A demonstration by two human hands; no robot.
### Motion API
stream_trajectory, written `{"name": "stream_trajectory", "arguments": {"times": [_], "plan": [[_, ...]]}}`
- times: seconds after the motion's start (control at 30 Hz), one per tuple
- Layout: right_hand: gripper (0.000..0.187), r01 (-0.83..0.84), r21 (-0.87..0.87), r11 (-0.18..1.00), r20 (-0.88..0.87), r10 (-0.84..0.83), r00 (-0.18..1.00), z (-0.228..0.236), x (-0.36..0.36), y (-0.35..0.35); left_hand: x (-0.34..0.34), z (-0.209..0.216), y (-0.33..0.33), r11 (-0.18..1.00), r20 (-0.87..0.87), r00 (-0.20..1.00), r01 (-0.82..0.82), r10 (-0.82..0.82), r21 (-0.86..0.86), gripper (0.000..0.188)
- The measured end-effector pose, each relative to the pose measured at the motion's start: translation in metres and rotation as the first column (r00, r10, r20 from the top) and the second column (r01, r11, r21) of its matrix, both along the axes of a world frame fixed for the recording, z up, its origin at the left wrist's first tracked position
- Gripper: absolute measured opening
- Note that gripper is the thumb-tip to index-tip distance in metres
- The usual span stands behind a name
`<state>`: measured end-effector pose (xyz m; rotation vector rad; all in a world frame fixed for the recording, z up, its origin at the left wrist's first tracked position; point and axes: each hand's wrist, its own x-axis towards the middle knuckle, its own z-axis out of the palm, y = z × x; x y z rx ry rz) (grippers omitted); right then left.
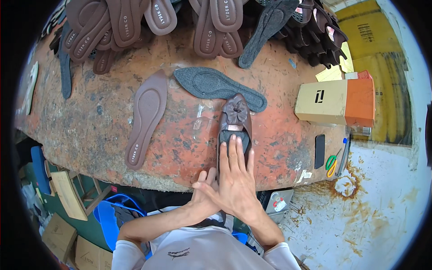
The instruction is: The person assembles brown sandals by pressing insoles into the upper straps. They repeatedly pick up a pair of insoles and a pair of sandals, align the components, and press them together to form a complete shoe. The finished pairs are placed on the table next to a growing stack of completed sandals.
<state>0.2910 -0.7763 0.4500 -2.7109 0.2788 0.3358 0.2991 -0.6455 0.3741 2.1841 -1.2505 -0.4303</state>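
A dark brown flat shoe (246,118) with a bow on its toe lies on the worn work table, toe pointing away from me. My right hand (236,182) lies over it, fingers stretched out flat on the dark lining inside, gripping nothing. At the heel end, my left hand (205,198) is closed against the shoe's side; the right palm and thumb partly cover it, and the heel is hidden. Beyond the toe, touching or nearly touching it, lies a grey felt insole (204,83). A brown padded insole (147,114) rests to the left.
Heaped brown insoles (123,24) and dark shoes (310,33) fill the table's far side. A cream and orange box (321,101) stands at right. Near the right edge are a black phone (319,151) and green-and-orange-handled scissors (331,166). A blue tub (105,220) sits below, left.
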Motion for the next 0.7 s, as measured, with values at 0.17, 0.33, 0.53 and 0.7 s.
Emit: {"name": "stream_trajectory", "arguments": {"times": [0.17,0.33,0.53,0.7], "plan": [[0.114,-0.101,-0.081,0.992,-0.134,0.089,0.987,0.016,-0.022,-0.002,-0.004,-0.006,-0.004,1.0,0.119,0.993,-0.026,0.024,0.011,0.038],[0.114,-0.014,0.041,0.999,0.026,0.013,1.0,0.001,0.017,-0.026,0.005,0.005,-0.008,0.997,0.076,0.996,-0.038,0.043,-0.074,0.045],[0.112,-0.129,-0.017,0.991,-0.023,0.129,0.991,0.004,-0.029,-0.026,0.002,0.001,-0.008,0.997,0.082,0.995,-0.045,0.05,-0.062,0.045],[0.118,-0.118,-0.136,0.984,0.05,0.126,0.991,-0.003,0.017,-0.029,0.003,-0.002,-0.007,0.996,0.084,0.996,-0.007,0.015,-0.091,0.048]]}}
